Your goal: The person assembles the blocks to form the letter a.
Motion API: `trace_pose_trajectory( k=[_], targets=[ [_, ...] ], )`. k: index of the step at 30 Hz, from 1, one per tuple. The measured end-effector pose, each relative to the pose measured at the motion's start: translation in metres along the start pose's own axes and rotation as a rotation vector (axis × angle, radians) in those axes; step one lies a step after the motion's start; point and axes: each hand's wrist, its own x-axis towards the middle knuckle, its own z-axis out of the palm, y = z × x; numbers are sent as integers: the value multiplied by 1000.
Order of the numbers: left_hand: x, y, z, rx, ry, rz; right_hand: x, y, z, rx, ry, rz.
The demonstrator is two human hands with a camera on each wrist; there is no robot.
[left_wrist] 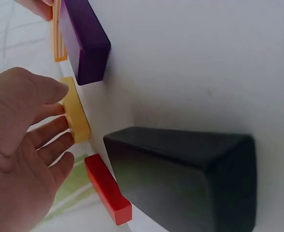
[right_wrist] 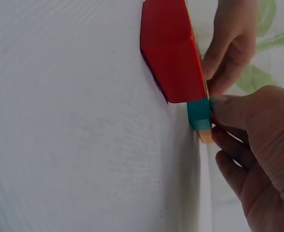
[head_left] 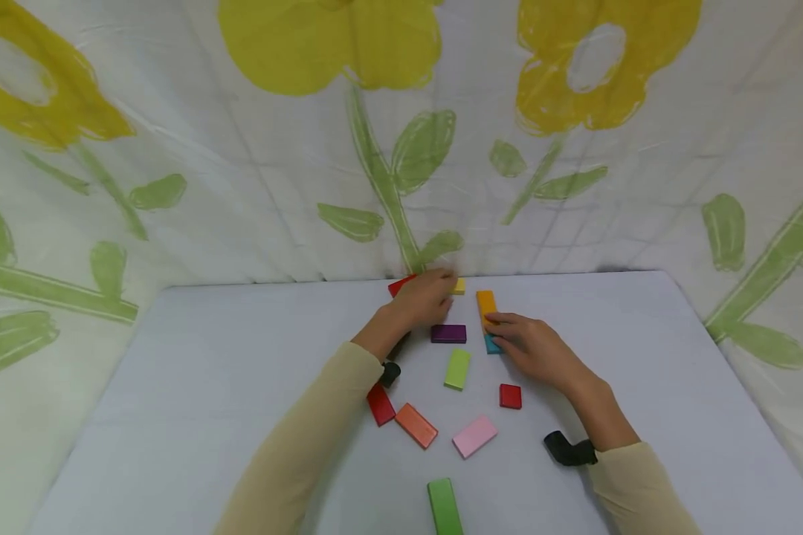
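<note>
At the far edge of the white table, my left hand has its thumb and fingertips on a yellow block. A red block lies beside that hand, partly hidden by it in the head view. My right hand pinches a blue block between thumb and fingers. An orange block sits end to end with the blue one, and a finger overlaps its near end. Between the hands lies a purple block.
Nearer me lie a lime block, a small red block, a pink block, a coral block and a long green block. Another red block and a black block are near my left wrist. A flowered cloth hangs behind.
</note>
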Motion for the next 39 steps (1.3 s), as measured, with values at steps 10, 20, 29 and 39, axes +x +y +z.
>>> trace_pose_trajectory(
  k=[10,20,29,39],
  targets=[
    [-1,4,-3,24,-1,-34,0,-4,-2,-33,-15,-10],
    [0,3,1,22,-5,-45,1,0,-3,-11,-36,-36],
    [1,4,-3,-1,-11,-57,0,-1,-7,0,-49,-29],
    [0,3,-5,18,-37,-47,3,-4,-12,6,-118,2]
  ],
)
